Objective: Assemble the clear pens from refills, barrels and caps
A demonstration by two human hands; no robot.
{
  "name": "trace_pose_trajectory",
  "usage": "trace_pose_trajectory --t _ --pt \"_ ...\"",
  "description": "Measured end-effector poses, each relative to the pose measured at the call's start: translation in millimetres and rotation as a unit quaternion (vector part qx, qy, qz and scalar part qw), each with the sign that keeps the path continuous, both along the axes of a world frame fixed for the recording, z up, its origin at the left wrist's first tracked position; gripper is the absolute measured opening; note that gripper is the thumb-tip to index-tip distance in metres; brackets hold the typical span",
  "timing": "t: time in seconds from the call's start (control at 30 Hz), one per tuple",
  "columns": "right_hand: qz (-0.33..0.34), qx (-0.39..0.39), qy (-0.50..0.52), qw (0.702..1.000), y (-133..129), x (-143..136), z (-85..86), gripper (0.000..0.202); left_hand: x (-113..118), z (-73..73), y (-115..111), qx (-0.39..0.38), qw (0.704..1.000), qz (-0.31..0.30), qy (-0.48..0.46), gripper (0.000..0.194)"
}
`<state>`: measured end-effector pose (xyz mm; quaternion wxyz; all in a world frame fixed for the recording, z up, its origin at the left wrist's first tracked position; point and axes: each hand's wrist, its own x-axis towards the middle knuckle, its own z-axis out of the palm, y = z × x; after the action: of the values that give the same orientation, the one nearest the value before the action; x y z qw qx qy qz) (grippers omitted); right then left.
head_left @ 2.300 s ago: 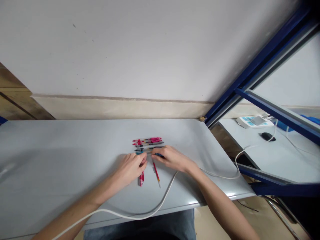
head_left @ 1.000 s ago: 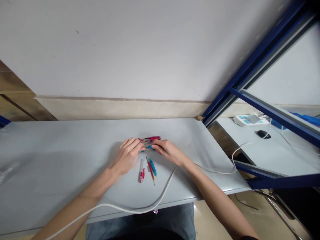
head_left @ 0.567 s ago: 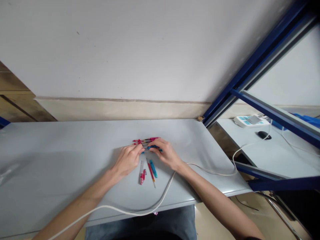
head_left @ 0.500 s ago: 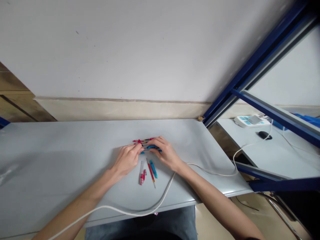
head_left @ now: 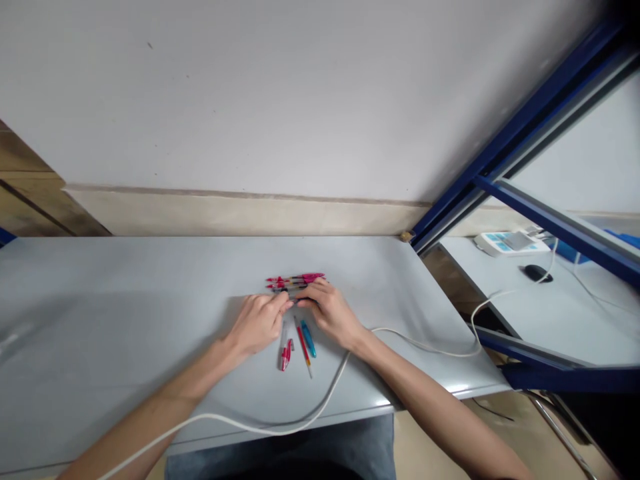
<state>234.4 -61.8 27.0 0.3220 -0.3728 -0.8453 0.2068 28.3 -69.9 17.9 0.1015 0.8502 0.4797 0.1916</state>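
- Head view: the left hand (head_left: pixel 261 320) has its fingers curled inward, thumb and forefinger pinched together at the near edge of a row of pens, gripping a slender dark pen piece (head_left: pixel 295 301).
- The right hand (head_left: pixel 333 312) faces it, fingers bent over and thumb tucked below, its tips closed on the same spot (whether they share one piece or hold two, I cannot tell, as the fingers cover most of it).
- The row of pens (head_left: pixel 293 279) lies on the grey desk (head_left: pixel 150 287) just beyond the fingertips, pink-red ones farthest from the person, their tips toward the left; the right hand hides part of the row.
- Nearer the person, between the two wrists, lie a clear barrel with a red grip (head_left: pixel 285 358), a red refill (head_left: pixel 303 344) with an orange end, and a turquoise barrel (head_left: pixel 309 338) close beside the refill.
- A white cable (head_left: pixel 280 433) curves across the desk's front and passes beyond the right forearm.
- Past the blue frame (head_left: pixel 530 208), a black mouse (head_left: pixel 537 273) and a white device (head_left: pixel 511 244) sit on another table (head_left: pixel 565 313).
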Motion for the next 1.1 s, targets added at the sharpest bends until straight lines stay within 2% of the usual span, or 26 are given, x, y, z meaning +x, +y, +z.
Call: trace_pose_trajectory --t 0.23,0.33,0.4,0.5,0.63,0.7,0.8,0.93,1.0,1.1 --pt "-0.030 0.067 -0.022 0.997 -3 -2 -5.2 0.019 2 6.4 -5 -0.010 1.000 0.010 0.023 0.031" --pt "-0.019 0.058 -0.056 0.997 -2 -2 -1.5 0.012 1 5.4 -4 -0.010 0.999 0.013 0.028 0.030" --pt "-0.008 0.039 -0.071 0.997 0 0 0.4 0.017 1 3.9 -3 -0.012 0.999 0.014 0.031 0.030" --pt "-0.005 0.031 -0.043 0.999 3 4 -1.4 0.023 1 1.9 -2 -0.022 0.999 0.021 0.035 0.031" --pt "-0.019 0.043 0.014 0.999 6 7 -6.2 0.014 -2 0.2 1 -0.027 0.999 0.031 0.024 0.032" --pt "-0.026 0.054 0.009 0.998 8 9 -6.4 0.018 -4 -1.0 3 -0.011 0.999 0.046 0.016 0.035" --pt "-0.015 0.078 -0.039 0.996 9 12 -3.7 0.032 -6 -1.9 6 0.052 0.997 0.063 0.000 0.040" --pt "0.007 0.085 -0.073 0.994 8 13 1.5 0.037 -5 1.2 8 0.136 0.991 -0.006 -0.016 0.025" --pt "0.018 0.081 -0.078 0.994 7 11 2.9 0.032 -4 3.4 7 0.159 0.987 -0.036 -0.001 0.029" --pt "0.025 0.086 -0.087 0.992 6 8 2.2 0.023 -1 4.8 4 0.165 0.985 -0.046 0.025 0.033"
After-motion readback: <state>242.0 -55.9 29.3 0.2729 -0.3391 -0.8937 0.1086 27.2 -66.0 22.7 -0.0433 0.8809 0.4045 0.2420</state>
